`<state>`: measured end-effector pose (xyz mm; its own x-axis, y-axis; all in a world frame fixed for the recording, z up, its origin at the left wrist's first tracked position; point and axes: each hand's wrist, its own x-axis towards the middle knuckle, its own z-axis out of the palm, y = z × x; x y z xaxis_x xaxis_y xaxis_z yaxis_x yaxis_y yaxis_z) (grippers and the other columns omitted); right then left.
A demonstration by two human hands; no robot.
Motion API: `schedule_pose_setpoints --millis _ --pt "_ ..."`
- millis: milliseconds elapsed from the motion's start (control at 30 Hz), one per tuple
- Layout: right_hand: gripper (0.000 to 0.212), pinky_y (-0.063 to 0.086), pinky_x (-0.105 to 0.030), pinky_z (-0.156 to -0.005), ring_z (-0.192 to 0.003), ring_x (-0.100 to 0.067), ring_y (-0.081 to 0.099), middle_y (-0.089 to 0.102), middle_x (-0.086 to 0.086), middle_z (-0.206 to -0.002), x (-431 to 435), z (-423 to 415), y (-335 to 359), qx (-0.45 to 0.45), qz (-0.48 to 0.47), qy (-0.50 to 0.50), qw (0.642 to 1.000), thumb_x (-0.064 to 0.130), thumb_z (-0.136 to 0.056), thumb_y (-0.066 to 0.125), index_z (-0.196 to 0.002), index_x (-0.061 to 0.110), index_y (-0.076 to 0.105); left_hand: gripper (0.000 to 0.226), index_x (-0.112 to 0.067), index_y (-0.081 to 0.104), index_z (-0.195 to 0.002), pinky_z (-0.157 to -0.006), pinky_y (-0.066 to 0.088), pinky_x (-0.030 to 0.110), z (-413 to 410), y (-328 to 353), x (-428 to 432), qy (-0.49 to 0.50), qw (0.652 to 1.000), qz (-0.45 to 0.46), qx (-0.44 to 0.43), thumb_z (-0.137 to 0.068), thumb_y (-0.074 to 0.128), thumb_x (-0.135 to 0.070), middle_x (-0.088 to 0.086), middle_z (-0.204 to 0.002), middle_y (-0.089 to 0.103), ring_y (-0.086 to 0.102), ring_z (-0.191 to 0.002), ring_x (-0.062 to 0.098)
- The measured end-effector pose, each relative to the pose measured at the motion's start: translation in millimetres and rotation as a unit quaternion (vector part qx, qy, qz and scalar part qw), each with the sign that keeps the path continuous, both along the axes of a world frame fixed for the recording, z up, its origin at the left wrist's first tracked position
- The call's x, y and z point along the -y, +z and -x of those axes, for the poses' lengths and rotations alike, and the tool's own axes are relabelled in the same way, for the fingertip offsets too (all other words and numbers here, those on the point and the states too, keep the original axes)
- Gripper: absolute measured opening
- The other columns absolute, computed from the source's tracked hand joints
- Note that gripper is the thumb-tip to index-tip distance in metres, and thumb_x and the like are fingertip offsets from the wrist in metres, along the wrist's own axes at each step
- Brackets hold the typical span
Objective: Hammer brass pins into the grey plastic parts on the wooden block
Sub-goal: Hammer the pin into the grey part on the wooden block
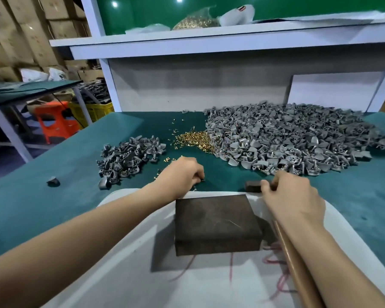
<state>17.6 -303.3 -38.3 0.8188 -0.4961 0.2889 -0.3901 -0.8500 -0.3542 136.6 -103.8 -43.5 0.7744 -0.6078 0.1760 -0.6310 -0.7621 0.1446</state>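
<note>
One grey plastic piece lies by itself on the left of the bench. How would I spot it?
Start at the green bench top, then find the smaller pile of grey parts on its left half. Left of that pile's near end sits the lone grey piece, detached from the heap, bare green round it.

The wooden block (217,223) is dark, matt and scratched. The brass pins (196,141) glint as bright metal. The grey plastic parts (287,138) look dull. The hammer handle (292,263) is smooth, glossy brown; the table cover (53,196) is matt green.
</note>
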Motion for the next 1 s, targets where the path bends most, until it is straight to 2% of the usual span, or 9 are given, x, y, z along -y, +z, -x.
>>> schedule_pose_setpoints --millis 167,267,367,433,500,567,633,867,1000 --pt "0.024 0.036 -0.03 -0.064 -0.083 -0.034 0.059 0.048 -0.005 -0.074 1 3 1 -0.005 -0.022 -0.009 1.0 0.04 -0.09 0.053 -0.088 0.018 0.062 0.021 -0.013 0.067 -0.106 -0.081 0.046 0.028 0 8 -4 -0.031 0.997 0.06 -0.023 -0.084 0.069 -0.01 0.0 -0.09 0.06 0.056 -0.081 0.015" --pt "0.024 0.036 -0.031 -0.064 -0.074 -0.03 0.05 0.048 -0.005 -0.073 1 4 2 -0.011 -0.034 -0.014 0.999 0.043 -0.089 0.053 -0.085 0.02 0.061 0.033 -0.014 0.066 -0.111 -0.072 0.043 0.012 -3 15 -16 0.007 0.983 0.179 -0.044 -0.079 0.075 -0.01 -0.001 -0.09 0.065 0.058 -0.071 0.007" --pt "0.024 0.036 -0.031 -0.064 -0.071 -0.028 0.044 0.049 -0.006 -0.074 2 4 1 -0.012 -0.041 -0.017 0.999 0.043 -0.089 0.054 -0.084 0.02 0.06 0.033 -0.016 0.067 -0.109 -0.069 0.043 0.002 -15 27 -45 0.046 0.975 0.214 -0.033 -0.077 0.076 -0.01 -0.004 -0.083 0.068 0.06 -0.067 -0.003" --pt "0.024 0.037 -0.031 -0.064 -0.072 -0.029 0.046 0.05 -0.007 -0.075 2 4 1 -0.011 -0.036 -0.016 0.999 0.042 -0.089 0.054 -0.084 0.02 0.06 0.029 -0.013 0.07 -0.105 -0.078 0.047 0.012 -25 36 -73 0.076 0.982 0.172 -0.009 -0.077 0.076 -0.008 -0.005 -0.084 0.068 0.062 -0.073 0.004" --pt "0.024 0.037 -0.031 -0.064 -0.077 -0.032 0.054 0.05 -0.008 -0.075 1 4 0 -0.013 -0.027 -0.016 0.999 0.041 -0.089 0.054 -0.085 0.019 0.061 0.023 -0.012 0.072 -0.101 -0.084 0.049 0.023 -32 38 -100 0.098 0.994 0.039 0.006 -0.079 0.073 -0.009 -0.001 -0.092 0.07 0.062 -0.082 0.013" --pt "0.024 0.037 -0.031 -0.064 -0.085 -0.035 0.059 0.05 -0.008 -0.075 0 4 1 -0.021 -0.022 -0.018 0.999 0.041 -0.089 0.054 -0.087 0.018 0.062 0.02 -0.013 0.072 -0.101 -0.081 0.052 0.029 -33 30 -117 0.112 0.99 -0.09 0.001 -0.082 0.066 -0.01 0.003 -0.094 0.071 0.061 -0.082 0.018" --pt "0.024 0.038 -0.032 -0.065 -0.087 -0.036 0.06 0.05 -0.008 -0.076 -2 4 3 -0.024 -0.024 -0.016 0.999 0.041 -0.089 0.055 -0.088 0.018 0.062 0.02 -0.012 0.07 -0.099 -0.074 0.053 0.035 -30 19 -124 0.129 0.984 -0.124 0.017 -0.084 0.059 -0.005 0.009 -0.092 0.069 0.062 -0.082 0.025" --pt "0.022 0.039 -0.032 -0.065 -0.077 -0.033 0.054 0.05 -0.008 -0.074 -2 8 5 -0.009 -0.04 -0.012 0.999 0.039 -0.089 0.055 -0.082 0.019 0.061 0.014 -0.006 0.068 -0.086 -0.075 0.05 0.036 -27 16 -126 0.123 0.991 -0.033 0.052 -0.084 0.057 0.003 0.012 -0.089 0.066 0.062 -0.083 0.031" --pt "0.022 0.043 -0.035 -0.066 -0.081 -0.037 0.06 0.061 -0.013 -0.078 -5 8 8 0.044 -0.011 0.0 0.999 0.038 -0.089 0.055 -0.089 0.017 0.064 0.007 -0.014 0.071 -0.079 -0.068 0.042 0.023 1 45 -100 0.144 0.962 0.229 0.029 -0.082 0.069 -0.008 -0.002 -0.091 0.057 0.059 -0.073 0.014"
